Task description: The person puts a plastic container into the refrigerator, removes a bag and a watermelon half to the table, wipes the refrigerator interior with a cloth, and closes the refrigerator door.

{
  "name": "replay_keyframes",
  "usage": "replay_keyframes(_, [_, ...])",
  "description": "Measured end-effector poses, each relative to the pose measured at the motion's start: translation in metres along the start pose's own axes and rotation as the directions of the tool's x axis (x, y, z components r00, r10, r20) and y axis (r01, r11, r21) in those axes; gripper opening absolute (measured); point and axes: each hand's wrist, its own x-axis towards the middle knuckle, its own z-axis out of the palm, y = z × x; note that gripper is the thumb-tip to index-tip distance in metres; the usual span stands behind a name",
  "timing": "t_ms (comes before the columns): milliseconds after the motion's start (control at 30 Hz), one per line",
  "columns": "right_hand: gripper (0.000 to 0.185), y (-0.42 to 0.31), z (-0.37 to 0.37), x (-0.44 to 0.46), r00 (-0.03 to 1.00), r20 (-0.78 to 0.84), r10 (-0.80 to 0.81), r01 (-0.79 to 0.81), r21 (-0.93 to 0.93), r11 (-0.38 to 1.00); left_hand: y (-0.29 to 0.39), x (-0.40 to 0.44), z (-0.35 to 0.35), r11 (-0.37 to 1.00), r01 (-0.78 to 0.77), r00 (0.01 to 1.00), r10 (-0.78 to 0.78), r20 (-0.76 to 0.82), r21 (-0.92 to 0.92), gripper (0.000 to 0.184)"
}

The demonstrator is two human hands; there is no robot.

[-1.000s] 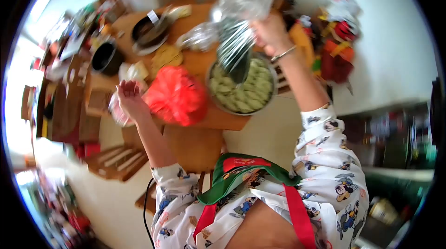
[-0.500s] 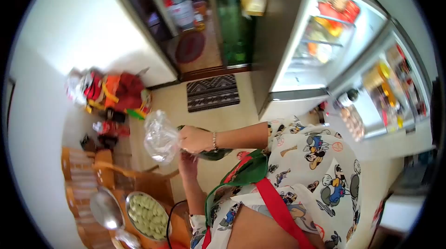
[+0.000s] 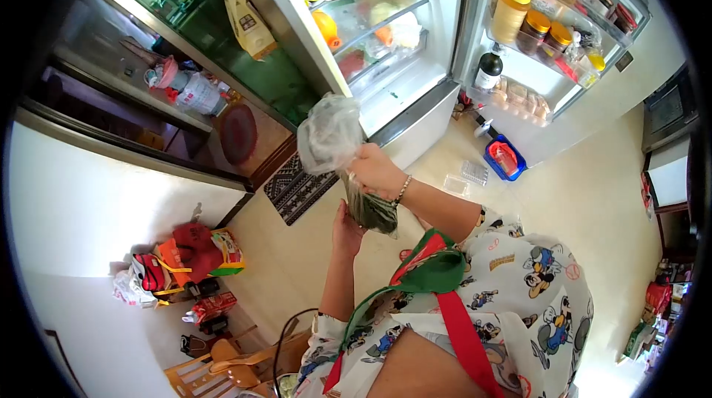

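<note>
My right hand (image 3: 376, 172) is closed round the gathered neck of a clear plastic bag (image 3: 328, 133), whose loose top puffs out to the left. Dark green contents (image 3: 371, 212) fill the bag's lower part, just below that hand. My left hand (image 3: 346, 229) is at the left side of this filled part, its fingers partly hidden by the bag. Beyond both hands a fridge (image 3: 411, 127) stands with its door open, with food on its shelves.
The fridge door (image 3: 586, 94) holds jars (image 3: 512, 12), a dark bottle (image 3: 488, 70) and eggs (image 3: 523, 99). A blue basket (image 3: 506, 158) sits on the floor. A patterned mat (image 3: 297, 189) lies ahead. Bags (image 3: 196, 250) and a wooden chair (image 3: 200, 376) are at the left.
The view has turned from the table with the tray of green pieces to the open fridge. The bag stays in my right hand, and my left hand has come up to it.
</note>
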Motion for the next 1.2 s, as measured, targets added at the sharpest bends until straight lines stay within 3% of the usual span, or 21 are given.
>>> replay_keyframes(67, [0.012,-0.003,-0.021,-0.001,0.999,-0.04,0.013,-0.006,0.17,0.985,-0.009,0.013,0.01,0.993,0.085,0.995,-0.081,0.052,-0.084,0.047])
replay_keyframes(267, [0.011,-0.015,-0.079,0.009,0.994,-0.112,-0.006,0.03,0.214,0.976,-0.032,0.052,0.062,0.993,0.098,0.989,-0.105,-0.104,-0.07,0.042])
replay_keyframes(333, [0.012,-0.013,-0.099,0.025,0.99,-0.102,-0.098,0.094,-0.043,0.995,-0.029,0.067,0.081,0.991,0.103,0.989,-0.111,-0.095,-0.087,0.04])
replay_keyframes(367, [0.012,-0.007,-0.11,0.034,0.991,-0.097,-0.088,0.084,-0.039,0.996,-0.028,0.073,0.091,0.988,0.112,0.99,-0.12,-0.069,-0.105,0.039])
replay_keyframes(400, [0.012,0.002,-0.121,0.044,0.97,-0.1,-0.22,0.192,-0.235,0.953,-0.033,0.082,0.091,0.988,0.112,0.989,-0.121,-0.08,-0.109,0.039])
replay_keyframes(467, [0.011,-0.001,-0.13,0.045,0.939,-0.07,-0.338,0.281,-0.416,0.865,-0.043,0.095,0.091,0.981,0.136,0.987,-0.147,-0.07,-0.137,0.038])
replay_keyframes(533, [0.017,-0.003,-0.13,0.036,0.835,0.051,-0.548,0.494,-0.509,0.705,-0.048,0.099,0.092,0.978,0.159,0.979,-0.174,-0.109,-0.136,0.039])
replay_keyframes(633, [0.024,-0.001,-0.133,0.027,0.819,0.056,-0.571,0.466,-0.645,0.606,-0.061,0.103,0.098,0.968,0.195,0.966,-0.217,-0.138,-0.155,0.039])
replay_keyframes(700, [0.02,-0.004,-0.139,0.031,0.86,0.051,-0.508,0.417,-0.645,0.64,-0.07,0.105,0.093,0.961,0.212,0.961,-0.238,-0.143,-0.175,0.039])
replay_keyframes(767, [0.017,0.001,-0.143,0.033,0.895,0.046,-0.443,0.365,-0.645,0.671,-0.077,0.107,0.086,0.977,0.126,0.93,-0.177,-0.322,-0.174,0.036])
replay_keyframes(800, [0.015,0.009,-0.142,0.034,0.901,0.051,-0.431,0.367,-0.618,0.695,-0.081,0.104,0.083,0.975,0.133,0.926,-0.186,-0.328,-0.179,0.036])
replay_keyframes(833, [0.013,0.011,-0.139,0.032,0.906,0.056,-0.419,0.368,-0.589,0.719,-0.084,0.098,0.084,0.99,0.022,0.921,0.035,-0.389,0.141,0.035])
replay_keyframes(867, [0.013,0.012,-0.137,0.029,0.911,0.053,-0.408,0.359,-0.588,0.725,-0.086,0.091,0.084,0.889,-0.07,0.891,0.26,-0.373,0.452,0.033])
replay_keyframes(933, [0.014,0.013,-0.127,0.022,0.906,0.137,-0.401,0.396,-0.609,0.687,-0.089,0.086,0.086,0.689,-0.123,0.843,0.452,-0.291,0.714,0.032])
replay_keyframes(967, [0.012,0.022,-0.119,0.029,0.863,0.18,-0.472,0.466,-0.644,0.607,-0.092,0.091,0.085,0.589,-0.15,0.818,0.525,-0.235,0.794,0.032])
replay_keyframes(1067, [0.024,0.031,-0.094,0.022,0.852,0.183,-0.49,0.486,-0.622,0.613,-0.088,0.124,0.066,0.37,-0.097,0.757,0.63,-0.173,0.924,0.033])
replay_keyframes(1200, [0.034,0.028,-0.118,0.011,0.854,0.256,-0.453,0.5,-0.645,0.578,-0.078,0.169,0.017,0.197,0.142,0.738,0.632,-0.236,0.97,0.034])
